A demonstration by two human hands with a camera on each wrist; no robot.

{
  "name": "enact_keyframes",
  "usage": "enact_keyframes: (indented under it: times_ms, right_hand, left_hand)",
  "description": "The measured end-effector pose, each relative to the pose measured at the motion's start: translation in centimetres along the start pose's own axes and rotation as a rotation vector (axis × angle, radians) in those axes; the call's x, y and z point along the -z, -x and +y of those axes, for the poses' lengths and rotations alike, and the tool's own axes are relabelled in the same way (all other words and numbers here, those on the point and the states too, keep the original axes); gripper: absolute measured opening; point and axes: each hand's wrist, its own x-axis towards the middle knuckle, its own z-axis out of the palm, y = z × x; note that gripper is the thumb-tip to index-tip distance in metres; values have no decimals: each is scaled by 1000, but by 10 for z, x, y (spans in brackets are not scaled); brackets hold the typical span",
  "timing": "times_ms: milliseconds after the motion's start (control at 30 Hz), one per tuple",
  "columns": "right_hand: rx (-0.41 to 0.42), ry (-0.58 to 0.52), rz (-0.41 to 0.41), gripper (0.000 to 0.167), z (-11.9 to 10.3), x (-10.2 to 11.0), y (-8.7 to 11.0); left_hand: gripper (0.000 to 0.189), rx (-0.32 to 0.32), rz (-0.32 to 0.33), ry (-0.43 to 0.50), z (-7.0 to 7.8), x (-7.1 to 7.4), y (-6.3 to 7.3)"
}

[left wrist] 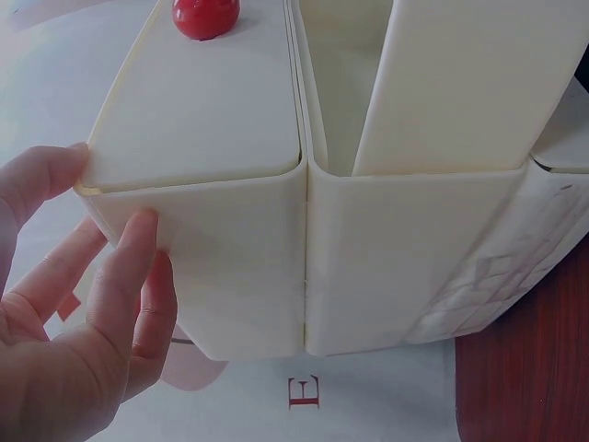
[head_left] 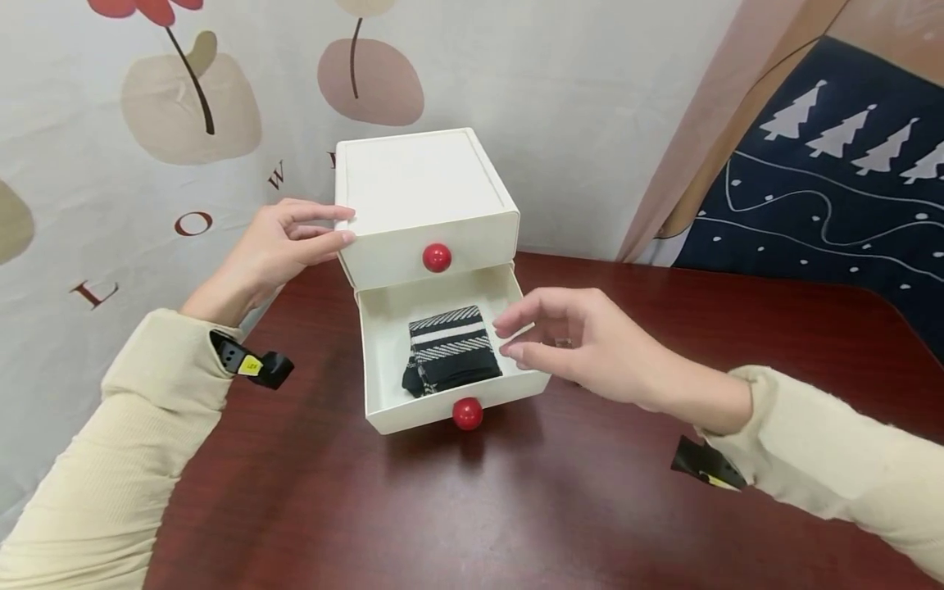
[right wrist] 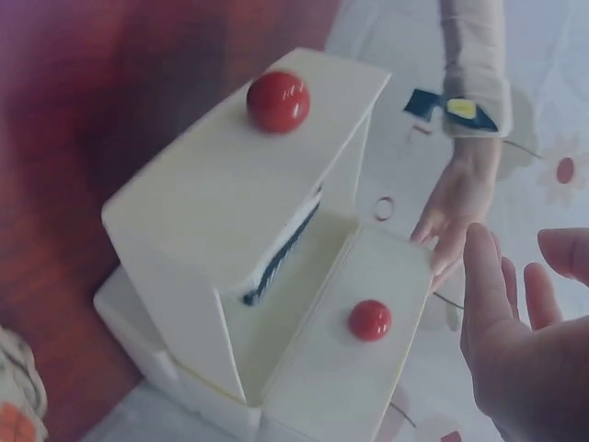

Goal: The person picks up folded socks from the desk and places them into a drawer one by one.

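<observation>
A white drawer unit (head_left: 428, 176) with red ball knobs stands on the table, its upper drawer (head_left: 383, 259) closed and a lower drawer (head_left: 413, 418) pulled out. In that drawer lies a folded black knit item with white stripes (head_left: 451, 348), like socks; the right wrist view catches only a dark strip of it. My left hand (head_left: 283, 242) touches the unit's upper left front corner with extended fingers (left wrist: 138, 239). Above the drawer's right edge hovers my right hand (head_left: 583, 344), fingers loosely bent beside the knit item, with nothing visible between them.
The dark red-brown table (head_left: 472, 516) extends around the unit. Behind hangs a pale printed curtain (head_left: 560, 106); a navy cloth with white trees (head_left: 833, 180) is at the right. Another white section (left wrist: 563, 138) of the unit shows below the pulled-out drawer. Patterned cloth (right wrist: 17, 391) edges the right wrist view.
</observation>
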Motion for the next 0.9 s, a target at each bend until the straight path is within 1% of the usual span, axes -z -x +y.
enact_keyframes:
  times_ms: [133,267,367,533,667,900]
  right_hand:
    - [27,-37,14,20,15,-10,13]
    - [25,-120,-10,23,38,-26,22]
    - [29,-182,-27,24,57,-39,26]
    - [12,-234,-10,28,83,-57,30]
    - [-4,-269,15,33,96,-67,31]
    - [36,-312,61,43,109,-79,27]
  left_hand:
    - [43,-5,-1,17,-2,2,0]
    - [42,-12,-1,27,-3,2,0]
    - [42,-12,3,25,-2,1,0]
    - [43,-5,5,4,-1,0,1]
    - [44,-4,2,-9,-1,-1,1]
    - [43,-10,2,-6,-1,0,0]
